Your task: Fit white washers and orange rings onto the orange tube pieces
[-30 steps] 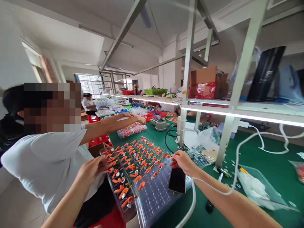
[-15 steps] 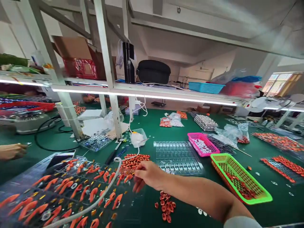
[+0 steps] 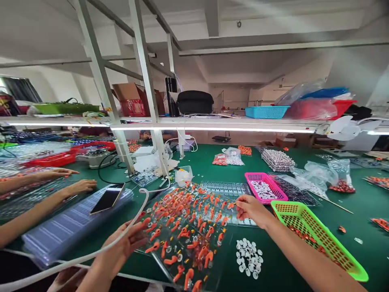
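A clear plastic tray [image 3: 170,233] carrying several rows of orange curved parts [image 3: 184,232] spans the space between my hands, apparently raised and tilted. My left hand [image 3: 121,245] is at its left edge, fingers curled against it, partly crossed by a white cable [image 3: 146,202]. At the far right corner my right hand [image 3: 251,209] pinches the tray's edge between thumb and fingers. Beyond it, another clear tray [image 3: 225,187] lies on the table, partly covered. A small pile of white oval pieces [image 3: 249,257] rests near my right forearm.
A pink basket [image 3: 284,197] of white pieces and a green basket [image 3: 334,235] of red parts stand at right. Stacked clear trays [image 3: 75,223] bear a phone [image 3: 107,198] at left, beside a co-worker's hands [image 3: 80,187]. A shelf [image 3: 212,121] crosses above.
The loaded tray has moved right across the table, now covering the orange and red part piles. My left hand has come into view at its edge. The stacked trays and phone are now uncovered.
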Tool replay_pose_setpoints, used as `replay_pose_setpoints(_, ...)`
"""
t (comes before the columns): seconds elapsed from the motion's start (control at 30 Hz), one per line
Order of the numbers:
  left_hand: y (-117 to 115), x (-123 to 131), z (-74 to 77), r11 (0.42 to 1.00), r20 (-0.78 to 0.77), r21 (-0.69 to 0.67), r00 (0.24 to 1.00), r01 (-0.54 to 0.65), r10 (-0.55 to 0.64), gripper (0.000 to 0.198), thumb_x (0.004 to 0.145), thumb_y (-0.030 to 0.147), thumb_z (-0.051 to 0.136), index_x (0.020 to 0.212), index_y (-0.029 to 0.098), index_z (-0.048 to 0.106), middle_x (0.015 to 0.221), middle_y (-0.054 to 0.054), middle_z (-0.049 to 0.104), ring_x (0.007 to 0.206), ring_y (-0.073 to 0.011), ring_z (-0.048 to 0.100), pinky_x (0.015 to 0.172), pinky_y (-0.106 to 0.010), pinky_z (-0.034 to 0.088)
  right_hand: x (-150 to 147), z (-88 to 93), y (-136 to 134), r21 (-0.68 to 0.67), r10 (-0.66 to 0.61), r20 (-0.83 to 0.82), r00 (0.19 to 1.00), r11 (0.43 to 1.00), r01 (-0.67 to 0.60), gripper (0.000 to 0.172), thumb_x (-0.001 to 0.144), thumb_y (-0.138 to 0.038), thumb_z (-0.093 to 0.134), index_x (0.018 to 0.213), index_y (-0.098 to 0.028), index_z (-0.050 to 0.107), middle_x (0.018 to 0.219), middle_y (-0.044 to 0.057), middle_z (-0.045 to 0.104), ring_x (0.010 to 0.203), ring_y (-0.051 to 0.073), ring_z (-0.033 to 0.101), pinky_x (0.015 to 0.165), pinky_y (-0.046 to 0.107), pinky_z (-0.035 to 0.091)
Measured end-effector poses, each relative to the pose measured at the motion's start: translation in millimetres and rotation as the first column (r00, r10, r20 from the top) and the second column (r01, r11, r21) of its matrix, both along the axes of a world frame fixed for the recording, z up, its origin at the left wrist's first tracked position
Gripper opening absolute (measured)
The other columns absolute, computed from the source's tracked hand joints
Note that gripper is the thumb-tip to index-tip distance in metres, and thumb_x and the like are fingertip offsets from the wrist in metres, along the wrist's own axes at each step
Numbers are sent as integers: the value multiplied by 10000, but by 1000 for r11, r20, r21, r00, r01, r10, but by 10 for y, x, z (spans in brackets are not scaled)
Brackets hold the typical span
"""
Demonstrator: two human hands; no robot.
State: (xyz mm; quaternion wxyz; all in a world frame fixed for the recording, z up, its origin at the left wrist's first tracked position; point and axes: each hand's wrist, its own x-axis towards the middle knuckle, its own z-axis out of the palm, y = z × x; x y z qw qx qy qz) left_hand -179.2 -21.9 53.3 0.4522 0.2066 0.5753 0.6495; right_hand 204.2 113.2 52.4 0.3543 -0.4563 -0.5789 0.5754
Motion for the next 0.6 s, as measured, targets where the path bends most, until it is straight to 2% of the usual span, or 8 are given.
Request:
replay_pose_setpoints(0.07, 192, 189, 33, 996, 0, 6, 996, 93, -93, 256, 846, 75, 574, 1096, 128, 552, 750, -73, 719, 522, -153, 664, 509, -258, 587, 207, 7, 143, 13, -52, 57, 997, 999, 51, 145, 890, -251, 562, 801, -164, 488, 660, -35, 566, 505, 99, 616, 470, 215, 490)
replay_pose_setpoints(0.17, 479, 427, 37, 986, 47, -15, 985, 167, -166, 248, 917, 178, 528, 1156, 112, 512, 722, -98, 701, 551, -183, 692, 509, -271, 592, 478, 74, 443, 23, -134, 193, 972, 991, 133, 115, 941, -233, 529, 887, -133, 548, 705, -21, 589, 531, 91, 590, 491, 215, 491)
replay_pose_setpoints(0.3, 782, 726, -94, 978, 115, -30, 973, 206, -201, 230, 932, 199, 517, 1143, 117, 479, 666, -72, 671, 582, -216, 717, 531, -295, 605, 700, 187, 931, 26, -188, 405, 895, 981, 194, 245, 941, -314, 565, 1112, -138, 584, 1033, 57, 634, 830, 160, 644, 711, 328, 565)
replay_pose_setpoints(0.37, 857, 889, -212, 978, 147, -46, 970, 204, -196, 166, 927, 186, 529, 1073, 132, 472, 647, -56, 659, 612, -231, 729, 541, -299, 609, 730, 223, 1180, 34, -195, 510, 838, 978, 206, 282, 937, -316, 571, 1164, -148, 569, 1126, 77, 615, 929, 193, 638, 784, 379, 559)
replay_pose_setpoints(0.47, 885, 1126, -393, 980, 197, -53, 964, 190, -177, 58, 940, 170, 505, 948, 162, 448, 673, -63, 671, 647, -234, 740, 563, -299, 610, 671, 253, 1540, 56, -180, 656, 733, 980, 190, 296, 935, -313, 574, 1184, -154, 563, 1172, 86, 600, 981, 209, 627, 824, 405, 549)
replay_pose_setpoints(0.6, 910, 1351, -559, 982, 269, -59, 950, 181, -159, 120, 940, 156, 507, 858, 172, 421, 739, -100, 697, 669, -227, 743, 620, -321, 614, 458, 256, 1930, 157, -195, 800, 567, 981, 115, 301, 933, -311, 577, 1189, -155, 562, 1184, 88, 596, 993, 214, 624, 832, 412, 547)
